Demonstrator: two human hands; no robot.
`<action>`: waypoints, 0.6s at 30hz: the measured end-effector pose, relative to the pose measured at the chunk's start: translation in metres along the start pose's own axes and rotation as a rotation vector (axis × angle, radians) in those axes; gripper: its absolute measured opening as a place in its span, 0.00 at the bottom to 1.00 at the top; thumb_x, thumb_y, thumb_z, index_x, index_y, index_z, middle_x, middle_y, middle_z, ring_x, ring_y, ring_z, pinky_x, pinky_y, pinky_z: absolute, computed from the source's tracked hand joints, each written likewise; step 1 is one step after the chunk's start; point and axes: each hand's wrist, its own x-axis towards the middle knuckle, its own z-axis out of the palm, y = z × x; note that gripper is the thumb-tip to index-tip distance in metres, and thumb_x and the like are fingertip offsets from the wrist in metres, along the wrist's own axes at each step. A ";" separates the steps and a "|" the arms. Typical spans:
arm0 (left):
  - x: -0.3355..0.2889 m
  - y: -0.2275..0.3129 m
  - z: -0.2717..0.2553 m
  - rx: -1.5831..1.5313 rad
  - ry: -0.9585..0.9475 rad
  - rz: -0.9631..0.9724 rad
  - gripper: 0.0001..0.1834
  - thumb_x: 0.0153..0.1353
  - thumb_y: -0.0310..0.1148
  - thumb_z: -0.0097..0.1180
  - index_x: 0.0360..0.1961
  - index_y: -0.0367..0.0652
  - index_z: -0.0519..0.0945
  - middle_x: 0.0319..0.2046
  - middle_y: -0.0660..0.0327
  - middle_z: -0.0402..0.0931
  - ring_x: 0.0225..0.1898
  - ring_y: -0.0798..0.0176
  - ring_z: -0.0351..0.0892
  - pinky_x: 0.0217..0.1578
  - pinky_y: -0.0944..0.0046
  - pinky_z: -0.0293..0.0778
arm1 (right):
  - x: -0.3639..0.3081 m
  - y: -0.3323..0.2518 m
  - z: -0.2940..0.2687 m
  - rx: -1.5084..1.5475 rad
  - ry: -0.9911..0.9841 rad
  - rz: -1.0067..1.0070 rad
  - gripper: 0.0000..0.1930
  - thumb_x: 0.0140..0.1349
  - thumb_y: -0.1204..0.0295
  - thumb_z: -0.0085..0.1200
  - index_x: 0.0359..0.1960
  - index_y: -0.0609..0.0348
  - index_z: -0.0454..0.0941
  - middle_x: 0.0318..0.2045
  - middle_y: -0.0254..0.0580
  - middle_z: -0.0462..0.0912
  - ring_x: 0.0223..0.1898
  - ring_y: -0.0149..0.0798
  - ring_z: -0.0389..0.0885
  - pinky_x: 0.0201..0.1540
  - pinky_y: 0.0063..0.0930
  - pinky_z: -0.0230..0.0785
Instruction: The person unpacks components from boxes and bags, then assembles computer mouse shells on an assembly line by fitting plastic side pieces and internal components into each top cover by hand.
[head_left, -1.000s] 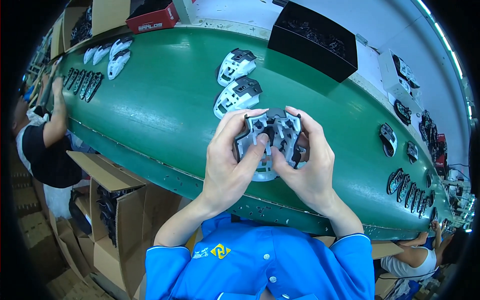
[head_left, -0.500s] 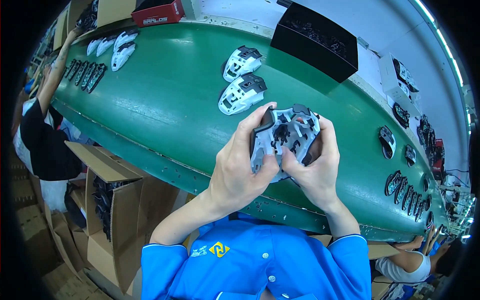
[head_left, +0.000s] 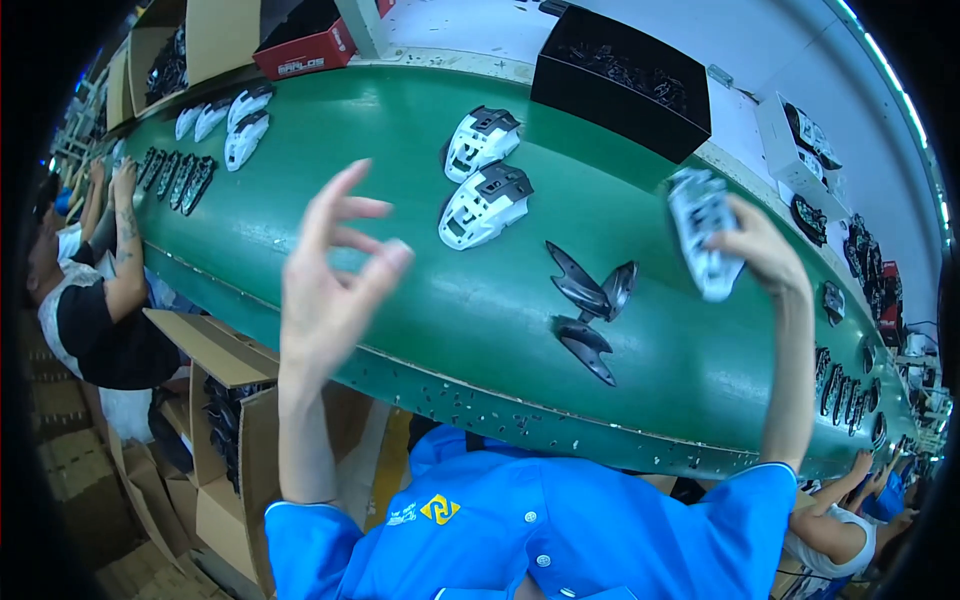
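Note:
My left hand (head_left: 335,270) is raised over the green work surface with its fingers apart and nothing in it. To the right, my right hand (head_left: 765,245) grips a white and grey computer mouse shell (head_left: 700,235), its openings smeared by motion. Between my hands, a glossy black wing-shaped plastic part (head_left: 590,305) lies on the surface, spread in several lobes. Farther off, two white and dark grey mouse shells sit close together, a nearer shell (head_left: 485,205) and a farther shell (head_left: 480,140).
A black box (head_left: 620,85) of small dark parts stands at the back. Rows of dark parts (head_left: 180,180) and white shells (head_left: 245,140) lie at left, more dark parts (head_left: 840,390) at right. An open carton (head_left: 225,400) stands below left. Other people work at both sides.
My hands have parted from the shell they held together. My left hand moved left and opened; my right moved right and holds a shell. The black winged part now lies on the surface.

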 end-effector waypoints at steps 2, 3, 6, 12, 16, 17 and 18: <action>0.022 -0.034 0.006 0.365 0.077 0.088 0.36 0.48 0.35 0.64 0.60 0.41 0.66 0.44 0.56 0.73 0.39 0.61 0.75 0.36 0.64 0.74 | 0.027 0.061 -0.044 -0.858 0.677 -0.341 0.25 0.44 0.70 0.58 0.48 0.58 0.70 0.33 0.45 0.75 0.32 0.40 0.79 0.32 0.33 0.75; 0.024 -0.040 0.013 0.495 0.056 0.084 0.36 0.48 0.38 0.65 0.59 0.41 0.66 0.44 0.55 0.73 0.41 0.59 0.75 0.39 0.61 0.73 | 0.033 0.045 -0.021 -1.220 0.819 -0.290 0.20 0.48 0.73 0.55 0.45 0.55 0.69 0.33 0.47 0.72 0.32 0.46 0.78 0.28 0.39 0.74; 0.042 -0.042 0.063 0.738 -0.093 0.131 0.45 0.42 0.57 0.64 0.57 0.39 0.68 0.45 0.54 0.71 0.48 0.52 0.70 0.43 0.55 0.73 | 0.032 0.063 -0.006 -1.441 0.652 -0.317 0.32 0.44 0.79 0.58 0.54 0.51 0.63 0.41 0.44 0.68 0.43 0.46 0.75 0.30 0.37 0.76; 0.064 -0.053 0.086 0.759 -0.076 0.228 0.40 0.38 0.49 0.69 0.51 0.36 0.72 0.45 0.53 0.71 0.48 0.52 0.68 0.46 0.56 0.72 | -0.036 0.009 0.094 -0.829 0.235 -0.801 0.23 0.41 0.71 0.63 0.43 0.53 0.75 0.44 0.42 0.75 0.48 0.44 0.73 0.48 0.39 0.70; 0.065 -0.047 0.065 0.425 -0.026 0.201 0.39 0.41 0.46 0.69 0.52 0.34 0.69 0.46 0.49 0.72 0.48 0.51 0.69 0.50 0.56 0.68 | -0.009 0.020 0.131 -0.917 0.095 -0.843 0.19 0.47 0.66 0.61 0.41 0.60 0.75 0.40 0.38 0.75 0.43 0.39 0.73 0.49 0.33 0.63; 0.057 -0.040 0.058 0.327 -0.018 0.184 0.40 0.42 0.45 0.69 0.53 0.34 0.68 0.45 0.49 0.72 0.47 0.52 0.71 0.50 0.57 0.68 | -0.004 0.023 0.132 -0.948 0.094 -0.859 0.19 0.47 0.66 0.61 0.41 0.60 0.75 0.38 0.37 0.75 0.41 0.38 0.72 0.47 0.32 0.63; 0.046 -0.036 0.053 0.047 -0.015 0.136 0.40 0.46 0.44 0.67 0.55 0.35 0.64 0.44 0.51 0.72 0.43 0.58 0.74 0.45 0.61 0.71 | -0.003 0.024 0.134 -0.977 0.089 -0.878 0.19 0.47 0.66 0.61 0.41 0.60 0.76 0.36 0.36 0.74 0.39 0.37 0.72 0.46 0.31 0.63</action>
